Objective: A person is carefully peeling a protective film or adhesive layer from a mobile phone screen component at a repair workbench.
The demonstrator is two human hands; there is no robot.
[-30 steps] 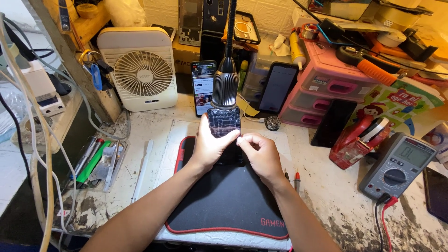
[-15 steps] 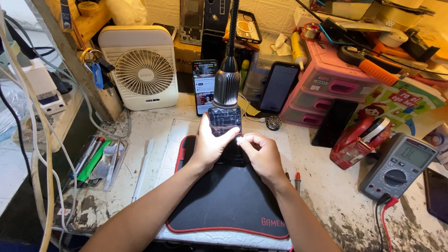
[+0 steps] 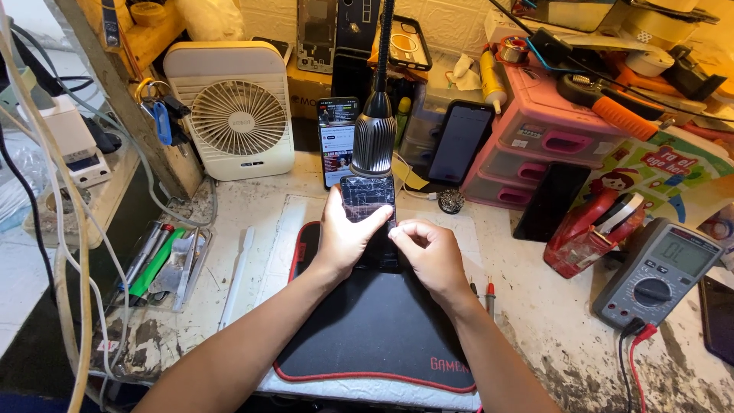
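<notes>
A dark smartphone with a cracked screen (image 3: 368,200) lies on a black mat with a red border (image 3: 375,329), right under the head of a gooseneck lamp (image 3: 374,142). My left hand (image 3: 344,235) grips the phone's left side, with the thumb across its screen. My right hand (image 3: 430,256) has its fingertips pinched against the phone's lower right edge. Whether it holds a small tool there is too small to tell.
A white desk fan (image 3: 233,115) stands at the back left, with a lit phone (image 3: 337,141) propped beside it. Pink drawers (image 3: 535,145), a dark phone (image 3: 459,141), a red tape dispenser (image 3: 589,229) and a grey multimeter (image 3: 661,271) are on the right. Tools (image 3: 157,260) lie at left.
The view has shifted slightly. My left thumb now lies further across the phone's screen; both hands stay on the phone.
</notes>
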